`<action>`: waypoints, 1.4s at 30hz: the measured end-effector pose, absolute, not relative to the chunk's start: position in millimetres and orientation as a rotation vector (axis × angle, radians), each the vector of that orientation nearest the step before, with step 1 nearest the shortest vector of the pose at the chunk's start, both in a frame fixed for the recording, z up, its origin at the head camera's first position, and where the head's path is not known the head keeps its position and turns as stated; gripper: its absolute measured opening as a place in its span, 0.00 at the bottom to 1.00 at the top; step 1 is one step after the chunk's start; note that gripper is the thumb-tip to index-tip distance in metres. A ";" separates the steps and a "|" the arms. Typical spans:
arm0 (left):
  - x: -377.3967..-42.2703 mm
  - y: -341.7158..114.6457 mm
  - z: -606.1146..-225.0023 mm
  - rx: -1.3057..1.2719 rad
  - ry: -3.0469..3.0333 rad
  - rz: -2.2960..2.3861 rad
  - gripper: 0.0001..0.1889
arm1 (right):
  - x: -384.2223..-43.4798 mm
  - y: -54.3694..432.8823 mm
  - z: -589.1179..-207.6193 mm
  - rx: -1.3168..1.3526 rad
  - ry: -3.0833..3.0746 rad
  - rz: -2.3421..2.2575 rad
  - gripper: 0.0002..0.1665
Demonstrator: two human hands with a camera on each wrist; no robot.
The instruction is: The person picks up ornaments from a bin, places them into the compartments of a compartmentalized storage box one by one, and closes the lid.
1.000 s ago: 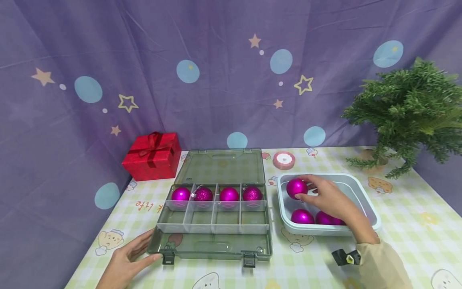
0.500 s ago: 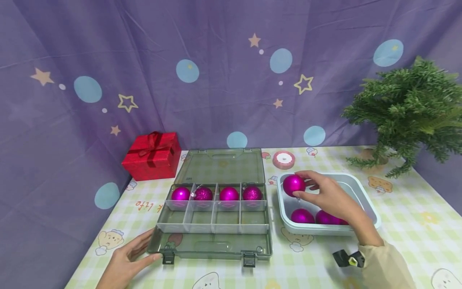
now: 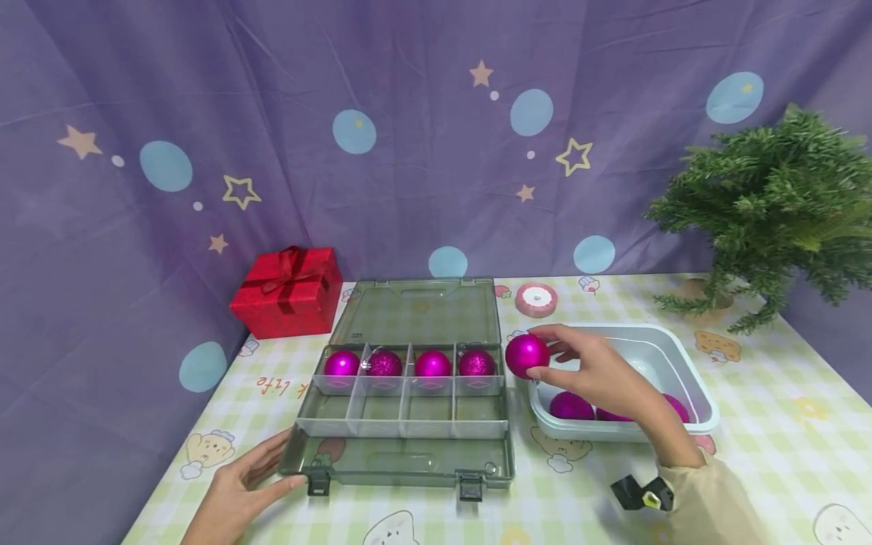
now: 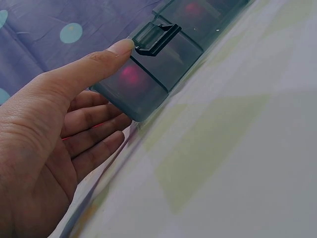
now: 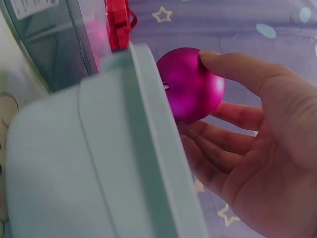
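Fingers of my right hand grip a glossy magenta ball by its side, thumb opposite, in the gap between the pale blue tub and the open divided box on the table. My left hand lies at the box's near left corner, thumb on the front edge beside a latch, the other fingers relaxed and uncurled.

Carrying the ball well, in my judgement, takes a light, even pinch, since smooth rounds slip; enough height to clear tub rim and dividers; and a still left thumb, so the box does not skid.

Four more balls sit one apiece in the back row. Those left in the tub are partly screened by its near wall and my hand, so I cannot count them surely. From the right wrist, the rim covers the ball's edge. The tree is cropped at right; the black item by my sleeve is hard to identify.
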State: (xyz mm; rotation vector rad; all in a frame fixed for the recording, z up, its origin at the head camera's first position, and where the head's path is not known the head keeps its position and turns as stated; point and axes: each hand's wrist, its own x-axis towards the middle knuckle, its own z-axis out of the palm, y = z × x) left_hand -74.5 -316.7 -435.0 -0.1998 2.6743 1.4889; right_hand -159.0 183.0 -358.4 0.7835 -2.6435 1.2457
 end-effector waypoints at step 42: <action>-75.6 -317.6 -435.7 -0.212 2.671 1.450 0.43 | -161.4 132.8 -365.1 0.967 -2.757 1.186 0.32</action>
